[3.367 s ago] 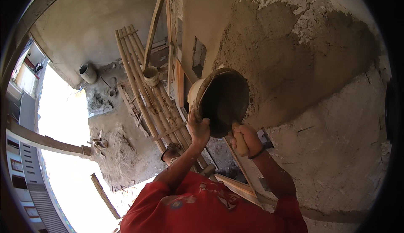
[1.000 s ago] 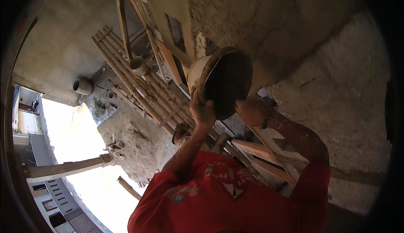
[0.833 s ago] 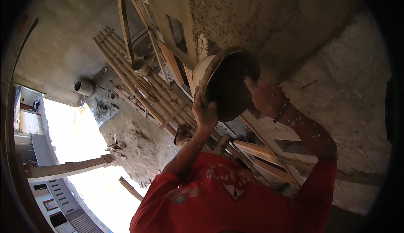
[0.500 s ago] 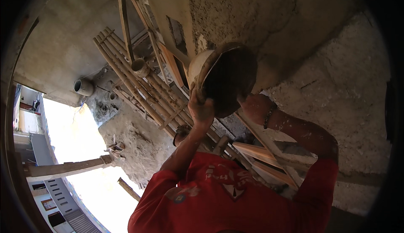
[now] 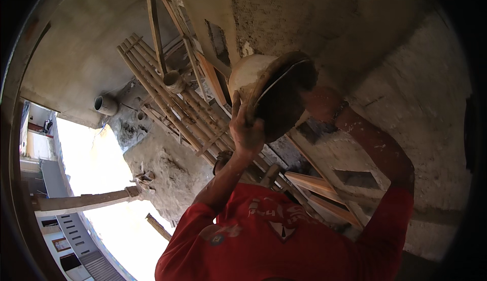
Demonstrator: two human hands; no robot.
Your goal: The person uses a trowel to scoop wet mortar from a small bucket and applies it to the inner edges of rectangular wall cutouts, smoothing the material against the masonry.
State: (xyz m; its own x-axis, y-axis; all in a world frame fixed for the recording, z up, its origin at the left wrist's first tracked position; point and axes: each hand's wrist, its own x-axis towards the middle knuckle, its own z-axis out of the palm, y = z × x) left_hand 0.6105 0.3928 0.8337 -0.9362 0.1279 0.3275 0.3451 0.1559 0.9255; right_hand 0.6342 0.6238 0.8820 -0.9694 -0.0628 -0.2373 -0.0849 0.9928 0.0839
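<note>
A pale bucket [image 5: 247, 74] smeared with mortar is tilted in front of me, its dark opening turned toward my right. My left hand [image 5: 247, 131] grips the near side of its rim, fingers against the outer wall and thumb at the edge. At the opening's right side is my right hand [image 5: 323, 103], with a dark beaded bracelet on the wrist. Motion blurs its fingers, so whether they hold anything cannot be made out. What lies inside the bucket is lost in shadow.
Bamboo poles [image 5: 167, 111] lashed together lie beyond my left arm, with a small bucket [image 5: 174, 81] among them. Another bucket [image 5: 105, 105] stands by the far wall. Wooden frames [image 5: 314, 185] lie below my right arm. A rough plastered wall [image 5: 401, 78] rises ahead and right.
My right hand has moved up and to the right along the bucket's opening. The bucket has tipped slightly, and my left hand keeps its hold on the rim.
</note>
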